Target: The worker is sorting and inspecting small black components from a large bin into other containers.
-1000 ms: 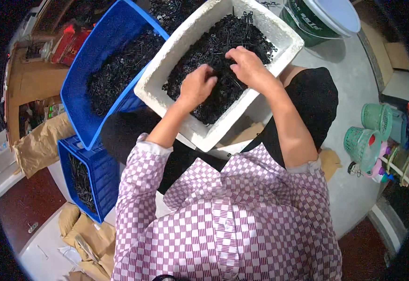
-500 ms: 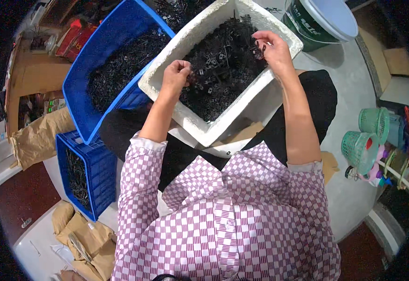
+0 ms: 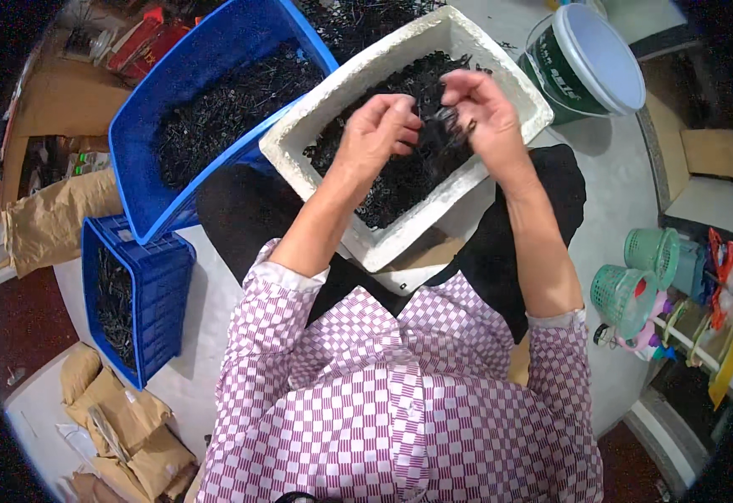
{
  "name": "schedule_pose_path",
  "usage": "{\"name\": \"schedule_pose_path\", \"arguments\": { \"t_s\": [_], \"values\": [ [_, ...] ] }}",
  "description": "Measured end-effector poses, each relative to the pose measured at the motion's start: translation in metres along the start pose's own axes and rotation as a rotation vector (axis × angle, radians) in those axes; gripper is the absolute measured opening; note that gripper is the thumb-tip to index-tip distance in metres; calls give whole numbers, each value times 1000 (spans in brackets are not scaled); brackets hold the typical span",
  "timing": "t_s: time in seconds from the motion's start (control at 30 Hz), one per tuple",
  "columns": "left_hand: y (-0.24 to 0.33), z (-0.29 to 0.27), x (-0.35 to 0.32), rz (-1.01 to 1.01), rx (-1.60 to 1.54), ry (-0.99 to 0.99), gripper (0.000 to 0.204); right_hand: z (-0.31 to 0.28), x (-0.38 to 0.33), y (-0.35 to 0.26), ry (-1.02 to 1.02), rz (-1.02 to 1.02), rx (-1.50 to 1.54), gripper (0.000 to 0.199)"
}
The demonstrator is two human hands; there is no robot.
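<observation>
A white foam box (image 3: 439,201) stands in front of me, holding a heap of small black parts (image 3: 393,186). My left hand (image 3: 375,134) is over the middle of the heap, its fingers curled together; what they pinch, if anything, is hidden. To its right my right hand (image 3: 488,117) is half closed, with several small dark pieces between the thumb and fingers. More black bits dangle or blur between the two hands. The hands are close together but apart.
Beside the box on the left leans a large blue crate (image 3: 144,180) of black parts, with a smaller blue crate (image 3: 165,302) nearer me. A green and white bucket (image 3: 564,71) stands far right. Green baskets (image 3: 614,293) lie at right, brown paper sacks (image 3: 127,411) at lower left.
My left hand has moved right, from the box's left side to its middle. The right hand has come slightly nearer and turned, still with dark pieces. The view has shifted a little.
</observation>
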State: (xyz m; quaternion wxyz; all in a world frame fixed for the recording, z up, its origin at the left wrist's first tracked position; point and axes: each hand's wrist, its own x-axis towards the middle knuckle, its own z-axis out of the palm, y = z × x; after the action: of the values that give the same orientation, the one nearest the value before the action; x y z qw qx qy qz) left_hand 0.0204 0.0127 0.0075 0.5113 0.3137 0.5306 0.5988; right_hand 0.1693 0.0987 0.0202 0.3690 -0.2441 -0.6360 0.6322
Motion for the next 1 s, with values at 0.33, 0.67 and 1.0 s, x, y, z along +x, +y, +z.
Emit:
{"name": "schedule_pose_path", "arguments": {
  "t_s": [0.33,0.67,1.0],
  "values": [
    [-12,-12,2,-440,-466,-178,21,26,5,5,-81,56,48,25],
    [-13,-19,3,-413,-282,16,13,11,13,26,179,297,-88,22],
    [-18,-24,7,-206,-87,137,12,13,9,52,43,83,-553,32]
  ]
}}
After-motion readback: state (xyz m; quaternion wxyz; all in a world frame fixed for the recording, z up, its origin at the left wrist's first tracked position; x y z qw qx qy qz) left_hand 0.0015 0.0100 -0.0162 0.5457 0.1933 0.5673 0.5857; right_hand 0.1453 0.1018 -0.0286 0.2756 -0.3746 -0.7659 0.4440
